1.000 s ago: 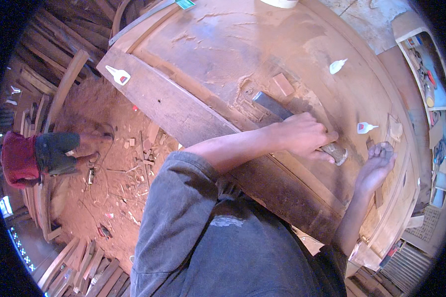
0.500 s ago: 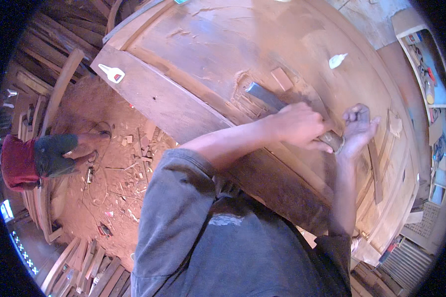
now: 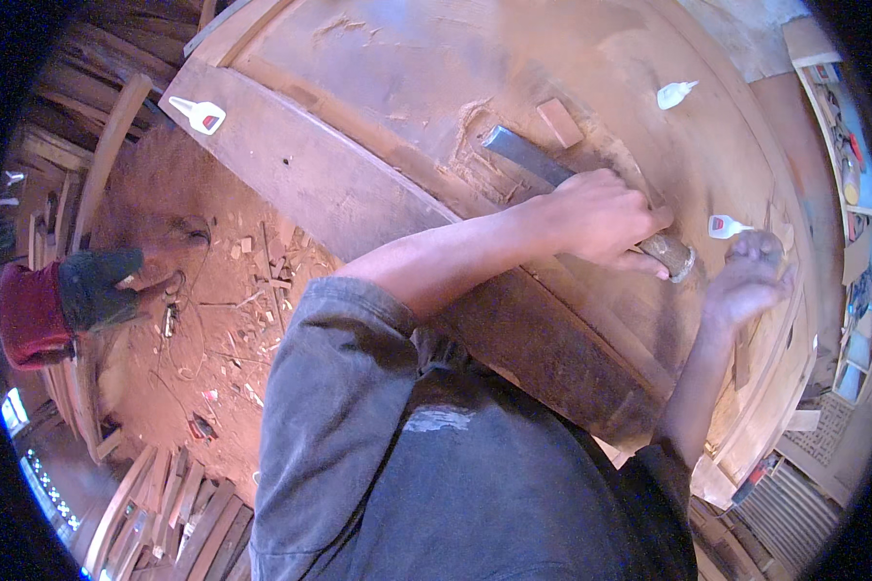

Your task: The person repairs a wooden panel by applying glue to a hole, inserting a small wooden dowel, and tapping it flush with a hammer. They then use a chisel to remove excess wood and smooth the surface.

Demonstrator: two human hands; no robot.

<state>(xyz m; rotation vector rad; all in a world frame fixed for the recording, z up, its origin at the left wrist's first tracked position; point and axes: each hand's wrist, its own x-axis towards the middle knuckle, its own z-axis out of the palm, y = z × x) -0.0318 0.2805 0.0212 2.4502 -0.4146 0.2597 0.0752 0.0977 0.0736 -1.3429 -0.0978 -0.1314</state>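
Note:
My left hand [image 3: 606, 218] is closed round the worn handle [image 3: 673, 254] of a chisel-like tool, whose dark blade [image 3: 525, 158] lies diagonally on the dusty wooden panel [image 3: 494, 48] beside scraped shavings. A reddish block [image 3: 557, 119] rests just beyond the blade. My right hand [image 3: 751, 276] is right of the handle's end, not touching it, fingers loosely bent and apart with nothing visible in them. It is nearest a small white bottle [image 3: 725, 227]. More white bottles lie at the upper right [image 3: 675, 94] and on the near board [image 3: 194, 114].
A person in red top and dark shorts [image 3: 39, 310] is at far left, by stacked curved timbers [image 3: 116, 145]. Offcuts and cords litter the earth floor [image 3: 213, 358]. An open shelf of tools [image 3: 848, 145] stands at right, with a corrugated sheet [image 3: 799, 513] below.
My right hand swung left to the handle's end half a second ago and has moved back right. My left hand keeps its grip. The whole view has shifted slightly, raising the panel in it.

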